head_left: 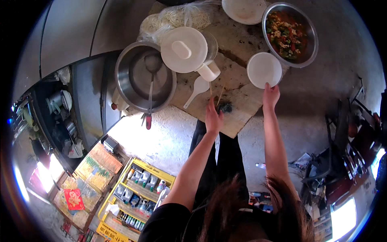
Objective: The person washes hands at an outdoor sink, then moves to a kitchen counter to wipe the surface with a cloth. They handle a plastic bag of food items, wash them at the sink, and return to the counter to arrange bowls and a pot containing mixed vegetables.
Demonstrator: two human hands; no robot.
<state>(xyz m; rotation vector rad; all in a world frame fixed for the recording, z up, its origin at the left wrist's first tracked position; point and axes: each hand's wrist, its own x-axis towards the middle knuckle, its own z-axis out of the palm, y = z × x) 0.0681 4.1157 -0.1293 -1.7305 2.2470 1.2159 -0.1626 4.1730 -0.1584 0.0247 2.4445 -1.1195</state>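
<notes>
My right hand (pixel 270 96) grips the near rim of a white bowl (pixel 264 69), which is round and looks empty. In my left hand (pixel 213 117) are thin chopsticks (pixel 211 89), spread apart and pointing away from me; the fingers are closed around their near ends. Left of them a white rice paddle (pixel 196 92) lies on the worn tabletop (pixel 238 109). Beyond the bowl, to the right, stands a steel basin (pixel 313 43) of red sauce with egg-like bits and green pieces. A white lidded pitcher (pixel 181 50) stands beyond the paddle.
At the left a large steel pot (pixel 171 86) holds a ladle (pixel 150 90). Noodles in a clear bag (pixel 185 18) lie at the back, near a white plate (pixel 244 10). A yellow shelf rack (pixel 105 209) with bottles stands lower left; dark chairs (pixel 342 149) are at the right.
</notes>
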